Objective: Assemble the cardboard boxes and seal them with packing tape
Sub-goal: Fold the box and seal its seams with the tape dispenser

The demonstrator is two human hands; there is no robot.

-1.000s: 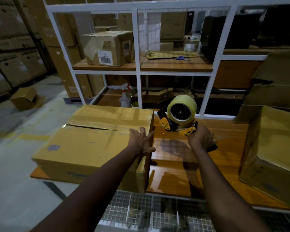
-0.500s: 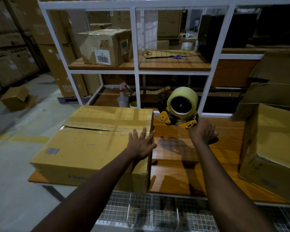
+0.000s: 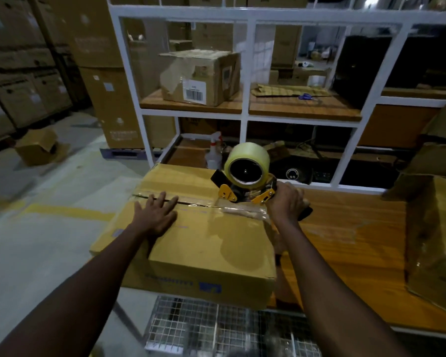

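Observation:
A closed yellow-brown cardboard box (image 3: 204,243) lies on the wooden table (image 3: 345,240), its top flaps meeting in a seam across the middle. My left hand (image 3: 156,215) presses flat on the box top at the left part of the seam, fingers spread. My right hand (image 3: 287,202) grips the handle of a yellow and black tape dispenser (image 3: 245,181) with a roll of pale tape. The dispenser sits on the seam at the box's right end. A strip of clear tape (image 3: 242,211) runs over the right edge of the box beside that hand.
Another brown box (image 3: 438,240) stands at the table's right end. Behind the table is a white shelf frame (image 3: 245,73) with a labelled carton (image 3: 201,77), scissors (image 3: 305,96) and a spray bottle (image 3: 213,153). Wire mesh (image 3: 216,328) lies below the front edge. Stacked cartons and an open box (image 3: 39,146) are on the floor, left.
The dispenser has moved left from above the table onto the box's seam. My left hand has slid from the box's right edge to the left part of the seam.

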